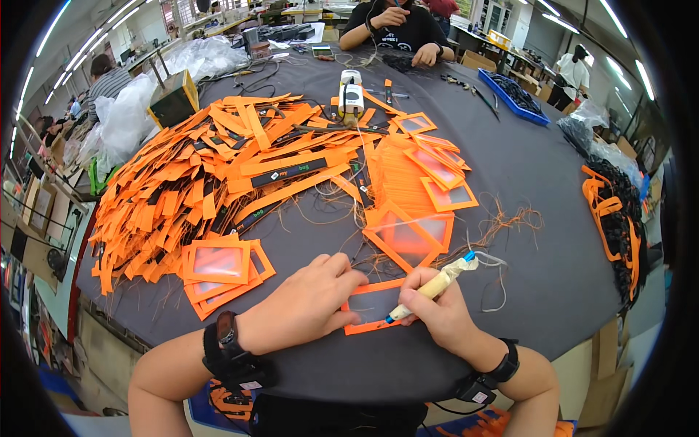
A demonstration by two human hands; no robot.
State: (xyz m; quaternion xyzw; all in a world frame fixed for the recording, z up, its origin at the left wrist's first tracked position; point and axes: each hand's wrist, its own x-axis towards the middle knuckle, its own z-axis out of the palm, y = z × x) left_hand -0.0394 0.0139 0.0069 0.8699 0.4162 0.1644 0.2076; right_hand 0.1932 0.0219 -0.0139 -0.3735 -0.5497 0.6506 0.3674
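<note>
An orange-edged clear panel [369,328] lies flat on the dark cloth in front of me. My left hand [306,295] holds its left side down, with thumb and forefinger on the orange border. My right hand [444,309] grips a pen-shaped tool [437,284] wrapped in cream tape, blue at both ends. Its lower tip touches or nearly touches the panel's near border; a pale cord hangs by its upper end. Just beyond lies a stack of similar panels [411,247], tilted and overlapping. More panels [218,262] are piled left of my left hand.
A large heap of orange strips [167,189] covers the table's left side. Beyond are a white-and-yellow device [351,95], a blue tray [513,98] and plastic bags [204,58]. Loose orange threads [510,218] lie to the right. Across the table sits a person [397,33].
</note>
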